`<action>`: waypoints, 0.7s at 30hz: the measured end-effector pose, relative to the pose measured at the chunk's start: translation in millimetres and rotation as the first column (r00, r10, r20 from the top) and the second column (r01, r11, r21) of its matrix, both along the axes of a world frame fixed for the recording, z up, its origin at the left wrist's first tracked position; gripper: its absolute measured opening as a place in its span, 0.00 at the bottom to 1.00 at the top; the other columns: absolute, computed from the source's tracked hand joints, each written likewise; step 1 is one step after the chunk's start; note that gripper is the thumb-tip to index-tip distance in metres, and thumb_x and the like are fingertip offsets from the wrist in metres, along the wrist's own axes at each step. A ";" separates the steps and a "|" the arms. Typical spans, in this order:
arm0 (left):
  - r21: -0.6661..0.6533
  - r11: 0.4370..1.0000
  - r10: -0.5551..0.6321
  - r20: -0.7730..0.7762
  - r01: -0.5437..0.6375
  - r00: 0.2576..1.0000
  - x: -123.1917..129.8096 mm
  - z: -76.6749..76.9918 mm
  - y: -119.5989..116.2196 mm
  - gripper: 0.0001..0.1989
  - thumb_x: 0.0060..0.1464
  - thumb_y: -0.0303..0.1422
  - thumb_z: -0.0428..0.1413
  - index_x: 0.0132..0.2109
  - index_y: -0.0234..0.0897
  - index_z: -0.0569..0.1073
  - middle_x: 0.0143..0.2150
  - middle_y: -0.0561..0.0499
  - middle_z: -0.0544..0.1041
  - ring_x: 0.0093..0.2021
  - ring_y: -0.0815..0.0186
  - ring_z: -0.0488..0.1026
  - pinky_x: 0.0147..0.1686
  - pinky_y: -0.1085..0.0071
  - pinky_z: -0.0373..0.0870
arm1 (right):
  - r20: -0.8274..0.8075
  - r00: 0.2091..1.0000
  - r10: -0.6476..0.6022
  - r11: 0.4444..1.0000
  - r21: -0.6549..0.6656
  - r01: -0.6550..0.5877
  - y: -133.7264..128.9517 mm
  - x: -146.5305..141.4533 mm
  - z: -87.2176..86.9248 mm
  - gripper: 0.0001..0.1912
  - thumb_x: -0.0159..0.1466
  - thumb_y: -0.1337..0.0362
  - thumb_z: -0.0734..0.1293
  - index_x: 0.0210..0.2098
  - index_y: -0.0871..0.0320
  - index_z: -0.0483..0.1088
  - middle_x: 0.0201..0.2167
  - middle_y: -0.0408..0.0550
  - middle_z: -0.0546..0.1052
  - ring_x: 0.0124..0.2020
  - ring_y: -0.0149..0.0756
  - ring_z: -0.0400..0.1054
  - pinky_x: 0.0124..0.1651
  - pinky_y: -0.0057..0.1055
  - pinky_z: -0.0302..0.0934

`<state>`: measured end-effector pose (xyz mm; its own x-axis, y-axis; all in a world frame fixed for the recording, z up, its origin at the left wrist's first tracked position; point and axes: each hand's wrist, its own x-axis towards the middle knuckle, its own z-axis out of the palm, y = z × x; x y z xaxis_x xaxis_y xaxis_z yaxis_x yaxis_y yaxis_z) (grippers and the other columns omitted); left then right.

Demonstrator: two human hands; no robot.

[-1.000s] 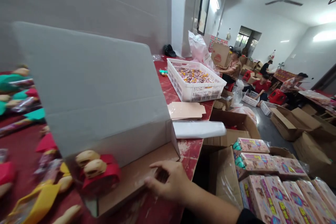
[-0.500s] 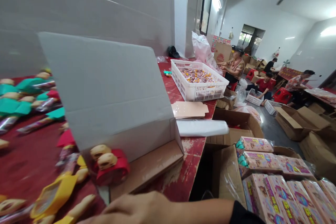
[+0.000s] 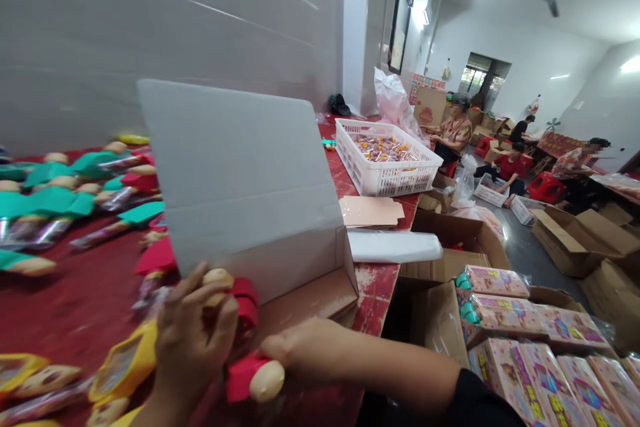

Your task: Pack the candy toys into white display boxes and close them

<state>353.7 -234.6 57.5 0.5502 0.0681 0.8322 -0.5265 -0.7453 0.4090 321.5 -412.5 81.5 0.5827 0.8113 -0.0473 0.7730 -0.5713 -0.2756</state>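
Observation:
A box with a raised white flap [image 3: 240, 167] stands open at the table's near edge. Inside its left end are red plastic toys [image 3: 246, 303] with beige rounded ends. My left hand [image 3: 195, 340] reaches in there, thumb and fingers curled around the beige end of one toy. Gripped in my right hand [image 3: 305, 347], just in front of the box, is another red plastic toy [image 3: 245, 379] whose beige round end faces me. Part of that toy is hidden by my fingers. A yellow toy [image 3: 123, 360] lies on the table left of my left hand.
Green toys [image 3: 50, 203] lie along the left of the red table [image 3: 90, 300]. Beyond the box are flat card pieces [image 3: 373, 211], a white roll [image 3: 395, 246] and a white crate [image 3: 387, 177] of small wrapped items. A carton of printed boxes [image 3: 545, 373] stands at right. People sit farther back.
My left hand has come into view at the toys in the box. My right hand has risen from the bottom edge with a red toy. The view has shifted left.

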 end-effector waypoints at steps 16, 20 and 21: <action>-0.355 0.894 -0.353 -0.181 0.274 0.918 0.5 -12.6 19.3 0.27 0.54 0.58 0.38 0.43 0.41 0.67 0.59 0.44 0.62 0.59 0.53 0.60 0.60 0.54 0.56 | -0.124 0.992 -0.034 0.996 -0.089 0.023 40.4 35.7 34.1 0.16 0.56 0.49 0.67 0.32 0.55 0.71 0.30 0.43 0.78 0.30 0.37 0.72 0.25 0.24 0.57; -0.324 0.918 -0.306 -0.221 0.226 0.926 3.1 -18.3 21.7 0.17 0.52 0.51 0.48 0.44 0.49 0.67 0.60 0.50 0.62 0.60 0.50 0.60 0.59 0.49 0.57 | -0.198 0.958 -0.206 0.978 0.001 0.211 34.1 35.3 10.7 0.19 0.50 0.48 0.71 0.33 0.56 0.73 0.28 0.45 0.77 0.29 0.39 0.72 0.25 0.25 0.59; -0.329 0.924 -0.279 -0.239 0.193 0.930 4.7 -21.1 22.0 0.15 0.51 0.49 0.50 0.44 0.52 0.67 0.59 0.51 0.63 0.60 0.50 0.60 0.58 0.48 0.58 | -0.276 0.938 -0.212 0.965 0.092 0.245 25.0 35.8 3.1 0.21 0.46 0.48 0.73 0.33 0.55 0.73 0.27 0.45 0.77 0.29 0.40 0.72 0.25 0.26 0.61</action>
